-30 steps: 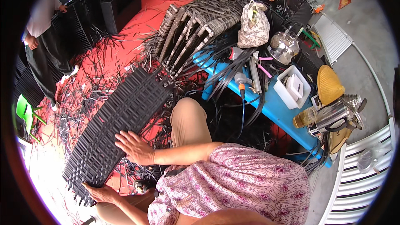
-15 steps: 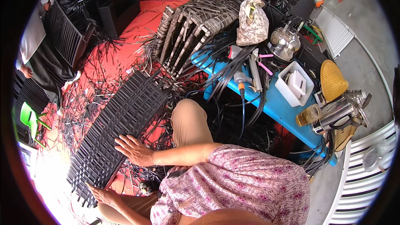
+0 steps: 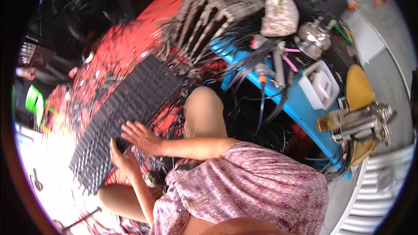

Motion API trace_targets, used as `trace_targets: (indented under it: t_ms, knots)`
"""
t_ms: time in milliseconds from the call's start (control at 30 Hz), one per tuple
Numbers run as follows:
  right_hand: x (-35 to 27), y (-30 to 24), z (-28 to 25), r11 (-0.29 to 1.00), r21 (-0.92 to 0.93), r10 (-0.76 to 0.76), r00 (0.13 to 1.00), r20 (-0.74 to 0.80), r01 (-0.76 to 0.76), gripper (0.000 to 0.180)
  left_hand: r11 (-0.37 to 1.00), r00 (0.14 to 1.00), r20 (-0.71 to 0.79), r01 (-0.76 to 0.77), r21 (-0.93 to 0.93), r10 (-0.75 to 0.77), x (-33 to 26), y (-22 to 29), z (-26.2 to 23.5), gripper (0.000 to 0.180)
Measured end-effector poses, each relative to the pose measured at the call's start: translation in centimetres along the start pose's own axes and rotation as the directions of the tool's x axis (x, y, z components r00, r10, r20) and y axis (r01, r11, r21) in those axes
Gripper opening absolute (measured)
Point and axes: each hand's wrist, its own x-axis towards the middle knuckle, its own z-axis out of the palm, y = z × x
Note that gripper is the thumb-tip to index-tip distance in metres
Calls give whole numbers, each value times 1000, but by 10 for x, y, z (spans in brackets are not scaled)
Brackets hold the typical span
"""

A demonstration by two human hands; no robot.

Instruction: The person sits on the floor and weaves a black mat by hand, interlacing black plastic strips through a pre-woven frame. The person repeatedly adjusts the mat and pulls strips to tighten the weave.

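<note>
A long black woven panel (image 3: 115,115) of flat plastic strips slants across my left side, beside my bent knees. My right hand (image 3: 143,138) lies on its near edge around the middle, fingers stretched out and slightly apart. Just below it, my left hand (image 3: 123,159) rests along the same edge, fingers straight and turned upward, the thumb partly hidden. Neither hand is wrapped round anything. Loose strips fringe the panel's far end.
On my right, a blue bench (image 3: 300,117) carries a white plastic bin (image 3: 320,89), a corded tool (image 3: 263,72), pink-handled cutters (image 3: 289,61) and a steel flask (image 3: 359,126). Grey-brown woven frames (image 3: 209,21) stand ahead. Scattered strips litter the red floor (image 3: 117,45). A green chair (image 3: 35,102) stands far left.
My left hand has slid from the panel's near lower end up its edge, close to my right hand. The right hand stays nearly in place. The view has shifted and blurred slightly.
</note>
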Motion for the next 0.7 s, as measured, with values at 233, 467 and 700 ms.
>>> trace_targets:
  t_ms: [233, 467, 700]
  knots:
    - [-2, -3, -12, 998, -2, -56, 990, -127, 56, 57, 983, 979, -95, 173, -65, -179, -15, 30, -10, 61]
    - [-5, 9, -14, 997, 77, -18, 998, -56, 23, 73, 998, 993, -113, 46, 39, -42, -13, 27, -10, 54]
    - [11, 12, -37, 993, 111, -30, 999, -23, 32, 75, 997, 997, -48, 63, 33, -61, -2, 29, -11, 74]
